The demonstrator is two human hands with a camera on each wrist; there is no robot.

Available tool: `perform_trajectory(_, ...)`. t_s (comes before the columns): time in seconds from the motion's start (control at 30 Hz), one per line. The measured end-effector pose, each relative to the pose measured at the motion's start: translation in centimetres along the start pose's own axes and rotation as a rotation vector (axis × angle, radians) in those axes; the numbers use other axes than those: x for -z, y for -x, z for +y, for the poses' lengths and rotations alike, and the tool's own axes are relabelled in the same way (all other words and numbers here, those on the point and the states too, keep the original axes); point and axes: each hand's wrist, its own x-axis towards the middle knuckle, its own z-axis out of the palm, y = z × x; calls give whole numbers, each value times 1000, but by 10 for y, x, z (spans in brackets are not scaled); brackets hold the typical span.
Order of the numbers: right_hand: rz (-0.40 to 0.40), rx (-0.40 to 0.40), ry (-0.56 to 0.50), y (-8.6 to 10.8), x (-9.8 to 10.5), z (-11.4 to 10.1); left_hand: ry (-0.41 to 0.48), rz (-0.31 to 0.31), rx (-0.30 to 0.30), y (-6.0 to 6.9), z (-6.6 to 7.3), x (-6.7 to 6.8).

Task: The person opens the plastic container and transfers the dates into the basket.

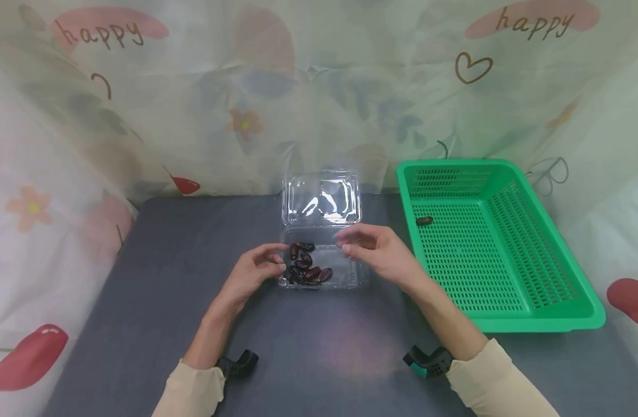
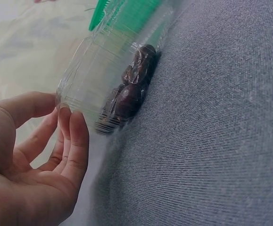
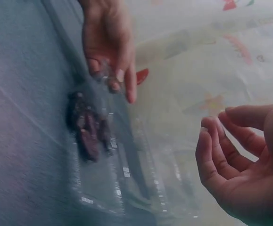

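A clear plastic clamshell box (image 1: 350, 272) lies unfolded on the grey tabletop, its lid (image 1: 321, 200) tipped back on the far side. Several dark brown dates (image 1: 312, 273) are bunched in the left part of its base. At the box's left edge, my left hand (image 1: 251, 270) pinches the thin rim between thumb and fingers, as the left wrist view also shows. My right hand (image 1: 378, 252) hovers by the box's right side. Its fingers (image 3: 207, 150) are loosely bent with the thumb close to them, and nothing shows between them.
To the right stands a green slotted plastic basket (image 1: 512, 323), with a single date (image 1: 425, 220) near its left wall. A patterned fabric curtain (image 1: 308, 116) hangs behind the table and at both sides.
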Motion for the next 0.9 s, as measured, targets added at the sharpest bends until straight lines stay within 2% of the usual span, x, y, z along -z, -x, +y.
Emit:
perform_trajectory(0.23, 19, -12, 143, -2, -18, 9, 8, 8, 9, 1, 0, 1)
perform_trajectory(0.63, 41, -45, 144, -10, -34, 37, -24, 18, 34, -1, -3, 0)
perform_trajectory(0.9, 22, -82, 203, -19, -40, 42, -22, 26, 38, 0, -1, -1)
